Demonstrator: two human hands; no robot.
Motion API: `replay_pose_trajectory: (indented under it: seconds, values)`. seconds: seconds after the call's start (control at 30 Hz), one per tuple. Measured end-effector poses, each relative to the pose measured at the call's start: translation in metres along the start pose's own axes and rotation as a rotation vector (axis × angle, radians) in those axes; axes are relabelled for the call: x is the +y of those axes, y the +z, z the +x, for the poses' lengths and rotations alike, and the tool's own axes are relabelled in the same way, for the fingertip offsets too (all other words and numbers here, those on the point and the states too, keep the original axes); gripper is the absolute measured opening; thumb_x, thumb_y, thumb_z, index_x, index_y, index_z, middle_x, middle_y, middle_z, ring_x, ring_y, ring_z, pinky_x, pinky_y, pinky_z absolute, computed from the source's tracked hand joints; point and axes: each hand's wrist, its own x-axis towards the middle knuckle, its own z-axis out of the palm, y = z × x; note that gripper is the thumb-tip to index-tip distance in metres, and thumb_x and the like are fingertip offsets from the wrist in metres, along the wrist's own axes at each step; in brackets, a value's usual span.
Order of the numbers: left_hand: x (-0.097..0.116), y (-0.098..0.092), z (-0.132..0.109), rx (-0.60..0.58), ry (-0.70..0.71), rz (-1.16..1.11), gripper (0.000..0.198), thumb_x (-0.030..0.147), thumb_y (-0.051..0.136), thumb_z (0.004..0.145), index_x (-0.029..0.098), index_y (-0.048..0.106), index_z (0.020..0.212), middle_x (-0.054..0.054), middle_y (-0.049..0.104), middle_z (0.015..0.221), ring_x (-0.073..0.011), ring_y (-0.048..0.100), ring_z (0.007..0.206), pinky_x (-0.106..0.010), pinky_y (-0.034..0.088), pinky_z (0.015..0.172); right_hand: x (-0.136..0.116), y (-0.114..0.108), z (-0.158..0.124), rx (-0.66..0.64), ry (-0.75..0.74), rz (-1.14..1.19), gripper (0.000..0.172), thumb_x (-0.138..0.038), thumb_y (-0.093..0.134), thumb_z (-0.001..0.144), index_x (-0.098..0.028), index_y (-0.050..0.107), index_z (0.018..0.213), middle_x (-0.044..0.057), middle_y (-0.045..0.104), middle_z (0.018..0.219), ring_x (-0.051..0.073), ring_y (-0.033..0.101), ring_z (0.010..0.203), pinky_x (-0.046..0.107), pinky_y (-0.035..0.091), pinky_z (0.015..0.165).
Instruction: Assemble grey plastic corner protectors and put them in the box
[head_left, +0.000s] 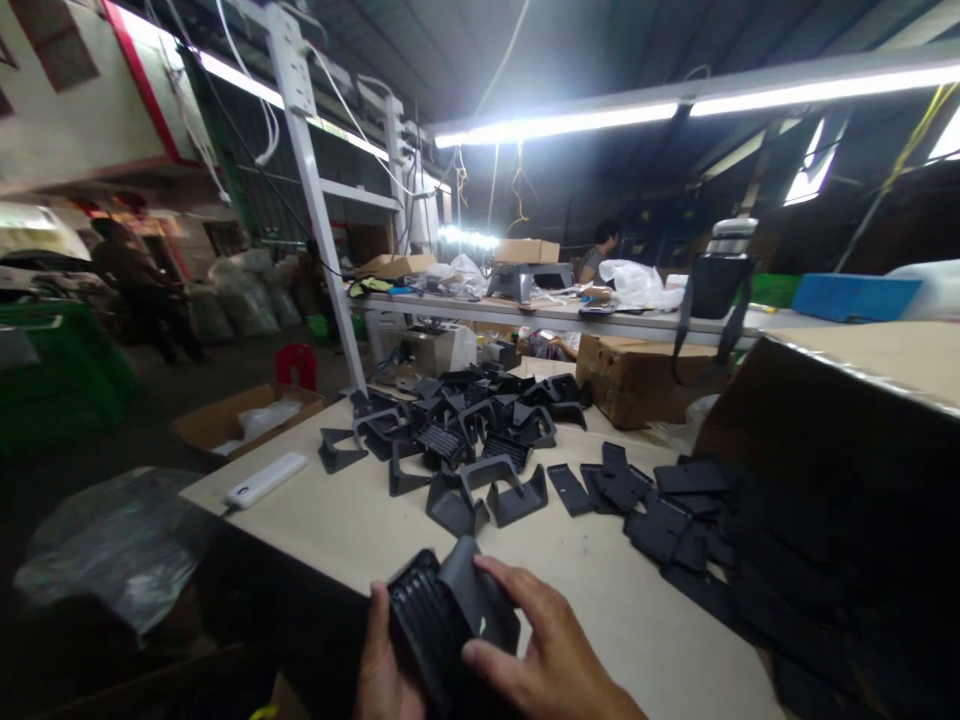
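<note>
Close in front of me, my left hand (386, 655) grips a black ribbed plastic part (426, 625) from its left side. My right hand (555, 640) holds a dark grey curved plastic piece (480, 600) against that part, thumb and fingers on either side of it. The two pieces touch; whether they are joined I cannot tell. Beyond my hands lies a heap of dark grey angled plastic brackets (491, 475) on the table (360, 520). To the right are many flat black plastic plates (660, 530), some spilling from a large carton's shadowed opening.
A white power strip (266, 480) lies at the table's left edge. A large cardboard box (862, 370) stands at right, a smaller carton (630, 380) behind the heap. A shelf (547, 312) crosses the back. A person (139, 285) stands far left; another sits beyond the shelf.
</note>
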Motion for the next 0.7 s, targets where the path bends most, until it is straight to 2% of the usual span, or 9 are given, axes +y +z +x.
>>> replay_pose_trajectory:
  seconds: [0.13,0.2,0.33,0.47,0.6,0.7]
  values:
    - [-0.004,0.025,-0.008,0.099,0.095,-0.005,0.062,0.063,0.066,0.092,0.017,0.071,0.133,-0.016,0.081,0.112,-0.0353,0.074,0.116,-0.053,0.052,0.109,-0.012,0.000,-0.001,-0.008,-0.133,-0.121,0.066,-0.039,0.075,0.091,-0.028,0.053,0.153,0.010,0.067,0.141,0.029,0.065,0.128,0.045,0.052,0.111]
    - [-0.007,0.029,-0.007,0.084,0.098,0.002,0.067,0.068,0.061,0.093,0.013,0.070,0.131,-0.017,0.080,0.114,-0.0350,0.073,0.117,-0.053,0.051,0.110,-0.013,0.000,-0.001,-0.007,-0.156,-0.183,0.063,-0.041,0.072,0.095,-0.027,0.051,0.154,0.010,0.066,0.142,0.028,0.063,0.130,0.045,0.051,0.112]
    - [-0.011,0.025,-0.004,0.050,0.072,0.018,0.077,0.075,0.061,0.089,0.009,0.069,0.129,-0.021,0.077,0.119,-0.0380,0.070,0.122,-0.055,0.050,0.111,-0.012,0.006,0.000,-0.038,-0.148,-0.250,0.062,-0.045,0.069,0.098,-0.027,0.050,0.155,0.011,0.065,0.142,0.028,0.065,0.127,0.046,0.053,0.109]
    - [-0.011,0.021,-0.005,0.041,0.092,0.042,0.078,0.075,0.060,0.090,0.007,0.069,0.128,-0.022,0.077,0.121,-0.0388,0.068,0.124,-0.054,0.050,0.111,-0.013,0.016,0.002,-0.059,-0.149,-0.254,0.062,-0.046,0.067,0.100,-0.026,0.048,0.156,0.012,0.065,0.140,0.029,0.067,0.122,0.047,0.056,0.104]
    - [-0.010,0.019,-0.004,-0.041,0.050,0.056,0.082,0.075,0.060,0.090,0.004,0.069,0.130,-0.024,0.074,0.125,-0.0394,0.066,0.126,-0.052,0.049,0.112,-0.016,0.027,0.006,-0.062,-0.149,-0.265,0.063,-0.046,0.069,0.098,-0.027,0.050,0.155,0.012,0.066,0.141,0.030,0.068,0.122,0.049,0.054,0.108]
    - [-0.010,0.015,-0.003,-0.048,0.019,0.063,0.080,0.074,0.060,0.091,0.005,0.069,0.130,-0.023,0.074,0.126,-0.0385,0.066,0.127,-0.051,0.049,0.112,-0.015,0.035,0.009,-0.082,-0.126,-0.290,0.062,-0.046,0.068,0.098,-0.026,0.052,0.154,0.013,0.066,0.141,0.031,0.068,0.121,0.051,0.055,0.107]
